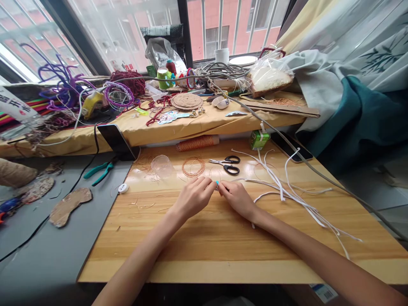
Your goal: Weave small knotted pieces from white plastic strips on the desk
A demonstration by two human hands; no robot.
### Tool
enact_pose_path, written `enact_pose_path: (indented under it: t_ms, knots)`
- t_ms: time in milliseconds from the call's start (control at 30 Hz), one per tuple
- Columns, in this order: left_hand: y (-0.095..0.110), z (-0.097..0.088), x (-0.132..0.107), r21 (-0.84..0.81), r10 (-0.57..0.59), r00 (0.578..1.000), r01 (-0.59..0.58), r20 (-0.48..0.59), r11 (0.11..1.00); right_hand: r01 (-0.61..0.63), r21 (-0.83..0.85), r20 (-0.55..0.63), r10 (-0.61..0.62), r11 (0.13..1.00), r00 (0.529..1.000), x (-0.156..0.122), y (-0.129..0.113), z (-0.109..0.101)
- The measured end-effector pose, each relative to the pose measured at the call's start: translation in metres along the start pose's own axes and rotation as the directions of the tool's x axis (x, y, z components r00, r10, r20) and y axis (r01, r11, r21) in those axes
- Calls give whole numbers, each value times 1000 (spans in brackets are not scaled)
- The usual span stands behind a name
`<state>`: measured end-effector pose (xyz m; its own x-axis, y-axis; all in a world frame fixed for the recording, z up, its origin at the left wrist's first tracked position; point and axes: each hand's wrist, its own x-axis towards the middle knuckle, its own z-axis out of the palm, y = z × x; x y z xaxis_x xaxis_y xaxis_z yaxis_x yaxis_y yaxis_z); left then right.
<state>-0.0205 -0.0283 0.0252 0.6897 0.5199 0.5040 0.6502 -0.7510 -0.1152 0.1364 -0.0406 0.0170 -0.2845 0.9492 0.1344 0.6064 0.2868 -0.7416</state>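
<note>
Turquoise, the tiny piece [217, 183] is pinched where the left hand [196, 193] and right hand [237, 198] meet (too small for me to make out its shape), over the smooth, grained wooden table [204, 250], near a round coppery wire coil [193, 175] and black-looped scissors [225, 162].

This looked like a home craft corner. A light-brown wooden tabletop [191, 250] lay beneath the left hand [196, 194] and the right hand [237, 199]; just beyond the left sat a round coil of thin orange cord [193, 174], just beyond the right, black-handled metal scissors [224, 162]. Farther ahead of both, a tan cloth-covered ledge [191, 126] bore dark-red yarn [132, 83] below a white-barred glass window [220, 25], and a pale, leaf-printed fabric curtain [376, 59] hung well right of both.
</note>
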Motion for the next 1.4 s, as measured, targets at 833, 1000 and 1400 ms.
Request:
enact_pose_path:
  t_ms: [833,1000,1400]
  knots:
    - [2,-4,5,-479,-114,984,167,138,862,-173,399,-97,229,900,969,7,10,-3]
    - [1,-3,5,-560,-151,968,241,202,793,-199,555,-47,270,807,962,10,13,-4]
    - [-10,4,6,-638,-243,923,382,298,668,-304,677,221,209,670,953,12,13,-11]
